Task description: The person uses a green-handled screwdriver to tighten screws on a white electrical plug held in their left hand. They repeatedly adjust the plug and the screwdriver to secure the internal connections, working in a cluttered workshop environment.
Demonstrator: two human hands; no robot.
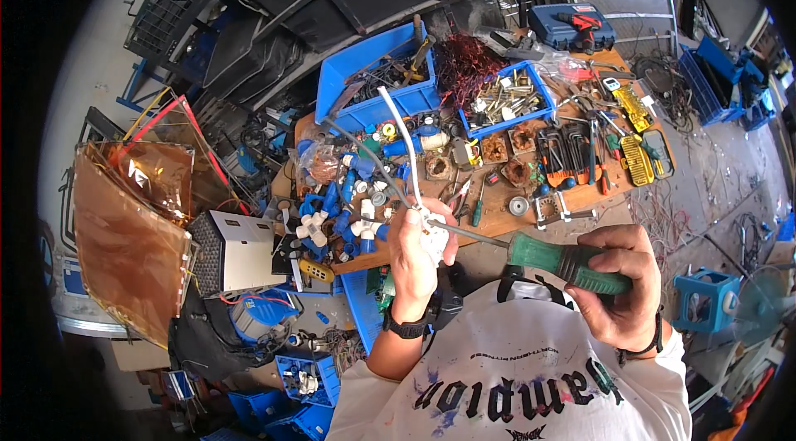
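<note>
My left hand [408, 263] is closed around a small white plastic fitting [434, 240], held up in front of my chest at the bench's near edge. A stiff white cable [407, 136] rises from the fitting, and a grey cable [377, 161] runs off to the upper left beside it. My right hand [623, 290] grips a screwdriver [537, 256] by its green and black handle. Its shaft points left, and the tip meets the fitting or lies right in front of it; the exact contact is too small to tell. Fingers cover part of the fitting.
The wooden bench [489, 220] carries blue and white pipe fittings [365, 225], a blue crate [373, 109], a blue tray [531, 112] of metal parts, hex keys [572, 155] and a red drill [585, 26] on a case. Film-covered panels [133, 234] stand at the left.
</note>
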